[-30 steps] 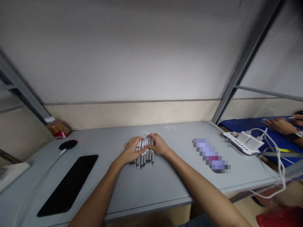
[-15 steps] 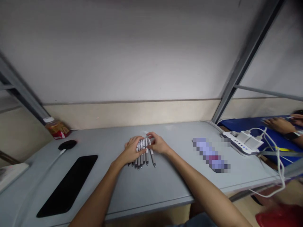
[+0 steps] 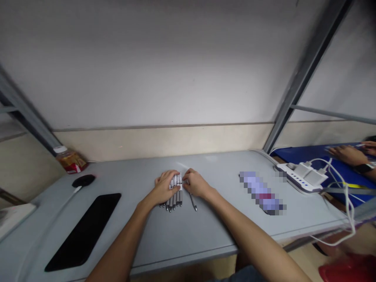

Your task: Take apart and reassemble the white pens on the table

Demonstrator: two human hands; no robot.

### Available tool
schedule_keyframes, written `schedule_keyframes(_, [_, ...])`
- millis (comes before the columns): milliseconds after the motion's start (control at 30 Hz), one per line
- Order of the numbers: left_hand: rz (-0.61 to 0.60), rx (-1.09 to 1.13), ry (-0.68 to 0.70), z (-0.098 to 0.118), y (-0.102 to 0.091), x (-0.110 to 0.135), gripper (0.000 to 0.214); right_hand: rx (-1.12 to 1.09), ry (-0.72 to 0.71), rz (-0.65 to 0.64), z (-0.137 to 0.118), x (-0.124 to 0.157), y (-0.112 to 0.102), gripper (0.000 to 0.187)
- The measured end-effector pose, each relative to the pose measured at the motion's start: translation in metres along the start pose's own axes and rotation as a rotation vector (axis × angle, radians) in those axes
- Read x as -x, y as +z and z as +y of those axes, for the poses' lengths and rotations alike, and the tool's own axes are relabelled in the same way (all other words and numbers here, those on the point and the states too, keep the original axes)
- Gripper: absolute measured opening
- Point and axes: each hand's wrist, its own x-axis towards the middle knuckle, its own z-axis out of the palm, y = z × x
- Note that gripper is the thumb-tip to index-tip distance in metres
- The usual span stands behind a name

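Several grey-and-white pens (image 3: 175, 190) lie side by side on the grey table, tips toward me. My left hand (image 3: 165, 187) is curled over the upper left part of the row, thumb across the pens, holding them together. To the right lies a single pen (image 3: 193, 201), angled apart from the row. My right hand (image 3: 197, 183) is closed over that pen's upper part, which its fingers hide; only the grey lower barrel and tip show.
On the left are a black flat pad (image 3: 85, 231), a black round puck (image 3: 84, 180) with a white cable, and a bottle (image 3: 70, 159). To the right lie a blurred-out object (image 3: 261, 192) and a power strip (image 3: 299, 178) with cables. Another person's hand (image 3: 346, 155) is at the far right.
My right hand has drawn one pen away from the row, slightly right and toward me. My left hand stays on the other pens.
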Motion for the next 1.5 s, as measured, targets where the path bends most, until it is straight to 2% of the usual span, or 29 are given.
schedule_keyframes(233, [0.01,-0.065,0.002,0.001,0.0,0.0,0.048,-0.005,0.02,0.019,-0.003,0.0,0.0,0.027])
schedule_keyframes(367, [0.0,-0.072,0.002,0.0,0.0,0.001,0.05,-0.044,0.077,0.045,0.004,-0.004,-0.012,0.029])
schedule_keyframes(500, [0.011,-0.077,-0.003,0.0,-0.001,0.001,0.048,-0.137,0.125,0.05,0.026,-0.004,-0.031,0.031])
schedule_keyframes(667, [0.016,-0.078,0.009,-0.001,-0.001,0.0,0.049,-0.127,0.051,-0.128,0.053,0.012,-0.056,0.034])
schedule_keyframes(767, [0.046,-0.085,0.016,-0.002,-0.001,0.0,0.048,-0.023,-0.127,-0.156,0.053,0.024,-0.063,0.039])
schedule_keyframes(867, [0.075,-0.089,0.036,0.0,-0.001,0.0,0.047,0.071,-0.143,-0.133,0.048,0.032,-0.061,0.027])
schedule_keyframes(1033, [0.086,-0.096,0.062,0.013,-0.003,0.002,0.045,0.012,-0.116,-0.105,0.045,0.036,-0.062,0.015])
schedule_keyframes(1267, [0.125,-0.101,0.227,0.047,-0.001,0.005,0.031,-0.222,0.005,-0.065,0.036,0.036,-0.068,0.025])
schedule_keyframes(1367, [0.122,-0.204,0.276,0.054,0.003,0.003,0.028,-0.391,0.073,-0.166,0.031,0.037,-0.065,0.034])
schedule_keyframes(1500, [0.144,-0.359,0.318,0.055,0.004,0.002,0.03,-0.815,0.248,-0.529,0.026,0.039,-0.068,0.039])
